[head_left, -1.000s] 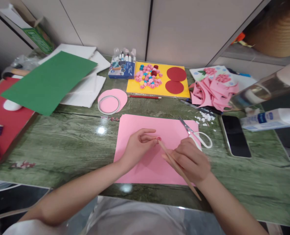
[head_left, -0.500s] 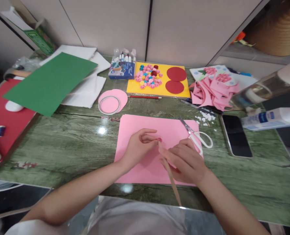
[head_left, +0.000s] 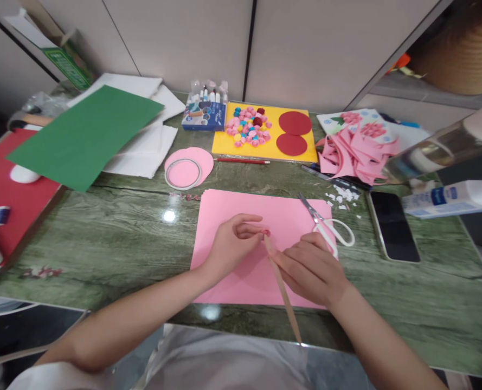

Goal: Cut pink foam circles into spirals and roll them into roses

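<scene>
Between the fingertips of my left hand is the small pink coil at the end of a paper strip. The long narrow paper strip runs from this coil down toward the table's front edge, and its underside looks tan. Close by, my right hand pinches the strip just below the coil. Both hands are above a stack of pink paper sheets. White-handled scissors lie on the stack's right side, beyond my right hand, with their blades slightly apart.
A yellow pack holds many coloured paper coils and two red circles. Pink scraps, a phone and a glue bottle stand or lie to the right. Green paper and pink circles are on the left.
The fingers of my right hand have drawn closer together and slid slightly down the strip. My left hand keeps its pinch, almost still.
</scene>
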Action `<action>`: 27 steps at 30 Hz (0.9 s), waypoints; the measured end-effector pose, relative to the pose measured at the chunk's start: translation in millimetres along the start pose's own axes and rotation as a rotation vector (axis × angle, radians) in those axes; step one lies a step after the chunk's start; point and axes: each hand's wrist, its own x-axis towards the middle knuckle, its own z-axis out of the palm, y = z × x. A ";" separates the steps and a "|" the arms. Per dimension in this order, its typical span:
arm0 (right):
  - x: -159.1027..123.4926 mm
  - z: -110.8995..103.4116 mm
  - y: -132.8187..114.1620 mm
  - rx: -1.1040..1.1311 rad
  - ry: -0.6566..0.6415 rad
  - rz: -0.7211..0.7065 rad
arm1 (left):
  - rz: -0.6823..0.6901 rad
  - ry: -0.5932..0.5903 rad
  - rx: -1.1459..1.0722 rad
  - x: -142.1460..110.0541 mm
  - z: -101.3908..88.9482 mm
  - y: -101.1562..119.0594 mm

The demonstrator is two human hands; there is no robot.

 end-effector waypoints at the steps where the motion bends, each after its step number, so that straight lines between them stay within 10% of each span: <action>1: -2.2 1.2 0.6 0.000 -0.010 -0.003 | 0.002 0.000 0.000 0.2 0.1 -0.2; 7: -14.0 7.9 4.3 -0.010 -0.162 -0.027 | 0.006 -0.011 -0.008 -0.4 0.7 -1.7; 27: 8.1 -6.8 -2.3 0.048 0.058 -0.160 | 0.074 0.002 -0.014 -4.1 1.8 1.1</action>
